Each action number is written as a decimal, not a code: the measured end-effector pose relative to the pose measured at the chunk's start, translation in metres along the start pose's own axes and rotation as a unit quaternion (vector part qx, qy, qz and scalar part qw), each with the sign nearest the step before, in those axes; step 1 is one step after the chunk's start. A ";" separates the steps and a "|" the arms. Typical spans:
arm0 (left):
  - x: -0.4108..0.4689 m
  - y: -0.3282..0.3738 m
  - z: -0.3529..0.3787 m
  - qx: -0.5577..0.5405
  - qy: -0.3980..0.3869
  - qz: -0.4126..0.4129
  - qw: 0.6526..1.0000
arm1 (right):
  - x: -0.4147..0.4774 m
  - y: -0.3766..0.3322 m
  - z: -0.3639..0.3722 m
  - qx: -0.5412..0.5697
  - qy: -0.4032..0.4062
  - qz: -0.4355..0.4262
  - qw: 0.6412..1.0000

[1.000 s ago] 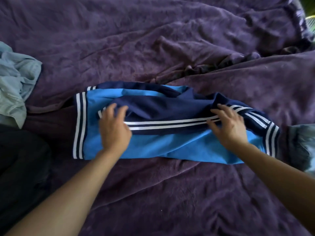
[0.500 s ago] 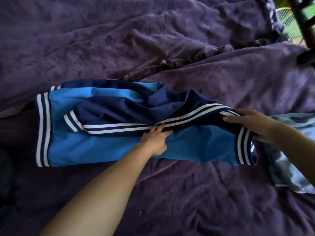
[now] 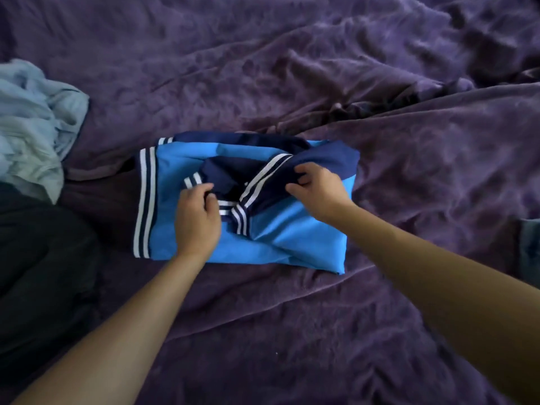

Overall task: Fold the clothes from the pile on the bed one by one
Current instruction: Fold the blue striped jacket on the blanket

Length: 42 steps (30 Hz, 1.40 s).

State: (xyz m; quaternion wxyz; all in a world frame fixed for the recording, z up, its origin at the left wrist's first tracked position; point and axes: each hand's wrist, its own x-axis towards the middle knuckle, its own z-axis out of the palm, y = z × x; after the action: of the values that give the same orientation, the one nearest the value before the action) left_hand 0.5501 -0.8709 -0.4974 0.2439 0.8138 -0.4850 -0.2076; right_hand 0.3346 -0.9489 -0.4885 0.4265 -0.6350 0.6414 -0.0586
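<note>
1. Folding a blue jersey [image 3: 292, 238]: the garment lies near the middle of the bed on the purple bedspread [image 3: 292, 68]. It is doubled into a rough rectangle, with its white-striped hem [image 3: 144, 200] toward the bed's left edge.
2. Left hand [image 3: 197, 220]: the fingers curl down and pinch navy cloth at the jersey's centre, just beside a striped cuff [image 3: 191, 182].
3. Right hand [image 3: 318, 191]: thumb and fingers close on the navy sleeve [image 3: 263, 176], bunching it where its white stripes run diagonally across the body.
4. Step in hand, as judged: the loose sleeve cloth is being gathered and laid inside the outline of the rectangle before the last fold.
5. Technique:
   - Draw each sleeve flat rather than leaving it bunched.
   - Line up the stripes with the folded edge.
   - Press out the creases that radiate from the centre toward the near right corner.
   - One hand should pin the centre while the other smooths outward. The fabric looks slippery, so the layers may slide apart.
6. Surroundings:
   - A pale blue garment [image 3: 32, 127] lies crumpled at the bed's left edge.
   - A dark garment [image 3: 43, 273] lies nearer than it, along the same edge.
   - A grey-blue cloth [image 3: 530, 244] shows at the right edge.
   - All three are well apart from the jersey.
</note>
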 end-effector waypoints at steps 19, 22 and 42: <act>-0.014 0.014 0.104 0.181 -0.355 0.164 0.902 | 0.001 0.095 0.009 0.223 0.182 0.262 0.921; -0.015 0.013 0.092 0.150 -0.360 0.149 0.909 | -0.010 0.084 0.002 0.356 0.116 0.298 0.878; 0.043 -0.184 -0.142 -0.100 -0.072 -0.131 0.984 | 0.009 -0.208 0.187 0.076 0.030 0.055 0.995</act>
State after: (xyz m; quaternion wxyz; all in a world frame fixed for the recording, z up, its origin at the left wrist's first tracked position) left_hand 0.7772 -0.8054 -0.4990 0.2590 0.8248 -0.3676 -0.3428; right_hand 0.6113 -0.9083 -0.4826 0.4565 -0.5624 0.6818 -0.1024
